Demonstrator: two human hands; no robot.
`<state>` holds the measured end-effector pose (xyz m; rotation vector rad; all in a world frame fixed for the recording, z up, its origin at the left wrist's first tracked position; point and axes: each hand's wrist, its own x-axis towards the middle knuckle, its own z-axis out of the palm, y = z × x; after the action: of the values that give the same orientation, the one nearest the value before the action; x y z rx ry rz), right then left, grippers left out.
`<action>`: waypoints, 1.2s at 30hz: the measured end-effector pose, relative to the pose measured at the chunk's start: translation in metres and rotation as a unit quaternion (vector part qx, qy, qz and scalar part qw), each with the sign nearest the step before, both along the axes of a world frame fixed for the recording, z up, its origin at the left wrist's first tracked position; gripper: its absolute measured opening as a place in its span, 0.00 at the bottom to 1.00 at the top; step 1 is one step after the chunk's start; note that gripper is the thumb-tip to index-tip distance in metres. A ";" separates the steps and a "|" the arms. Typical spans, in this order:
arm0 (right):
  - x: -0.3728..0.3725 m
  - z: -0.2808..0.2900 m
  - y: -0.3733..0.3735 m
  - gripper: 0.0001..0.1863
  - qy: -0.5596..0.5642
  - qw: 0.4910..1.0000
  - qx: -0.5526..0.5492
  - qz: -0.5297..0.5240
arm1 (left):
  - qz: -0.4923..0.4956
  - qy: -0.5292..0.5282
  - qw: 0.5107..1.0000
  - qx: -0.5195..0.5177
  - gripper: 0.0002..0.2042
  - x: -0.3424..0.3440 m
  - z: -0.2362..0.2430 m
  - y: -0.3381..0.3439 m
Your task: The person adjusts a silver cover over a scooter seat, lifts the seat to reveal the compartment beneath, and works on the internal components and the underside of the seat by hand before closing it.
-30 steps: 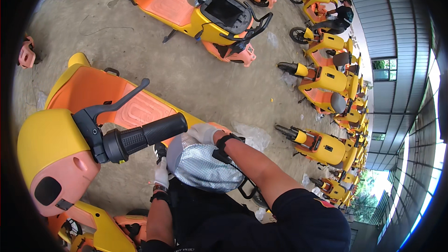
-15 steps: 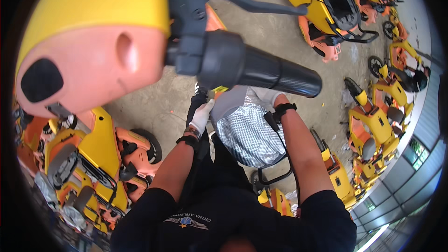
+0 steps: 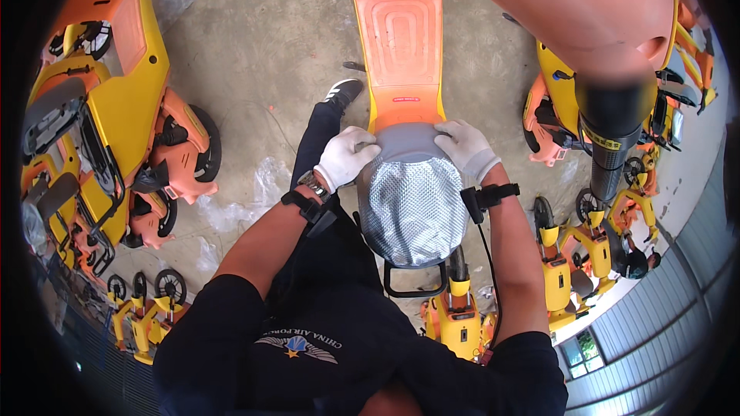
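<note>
Both front sides of the silver-and-grey saddle cover (image 3: pixel 415 204) are met by the gloved left hand (image 3: pixel 344 158) and right hand (image 3: pixel 467 150), about equally near. Its long axis is aligned from orange footboard (image 3: pixel 401 42) to black rear rack (image 3: pixel 415 293), mostly bodyward of the fingers (image 3: pixel 356 137), which are curled inward, the grey edge apparently pinched on each side.

Shirt (image 3: pixel 212 347), dark, short-sleeved; chest emblem (image 3: pixel 297 350), winged, starred. Dark trousers (image 3: pixel 316 142). White gloves (image 3: pixel 344 160). Left wristwatch (image 3: pixel 312 183). Black wrist straps (image 3: pixel 497 195), two; right cable (image 3: pixel 489 262), black. Dark shoe (image 3: pixel 347 93), white-striped.
</note>
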<state>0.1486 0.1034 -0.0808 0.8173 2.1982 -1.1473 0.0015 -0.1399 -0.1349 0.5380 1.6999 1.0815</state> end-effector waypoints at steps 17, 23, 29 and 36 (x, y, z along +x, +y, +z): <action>-0.005 0.025 0.011 0.09 -0.109 0.935 0.139 0.308 | -0.380 0.320 0.859 0.123 0.12 -0.020 -0.012 0.012; -0.027 0.025 0.019 0.10 -0.123 0.878 0.120 0.446 | -0.475 0.337 0.785 0.212 0.04 -0.033 -0.014 0.033; -0.036 0.025 0.019 0.10 -0.125 0.862 0.096 0.481 | -0.486 0.322 0.777 0.237 0.05 -0.037 -0.017 0.037; 0.034 -0.009 0.027 0.17 -0.057 0.993 0.067 0.073 | -0.329 0.182 0.916 0.142 0.08 -0.037 -0.024 0.031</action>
<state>0.1829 0.1302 -0.0901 0.7439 2.2170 -0.8693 -0.0355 -0.1088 -0.1588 1.4568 1.4836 0.7507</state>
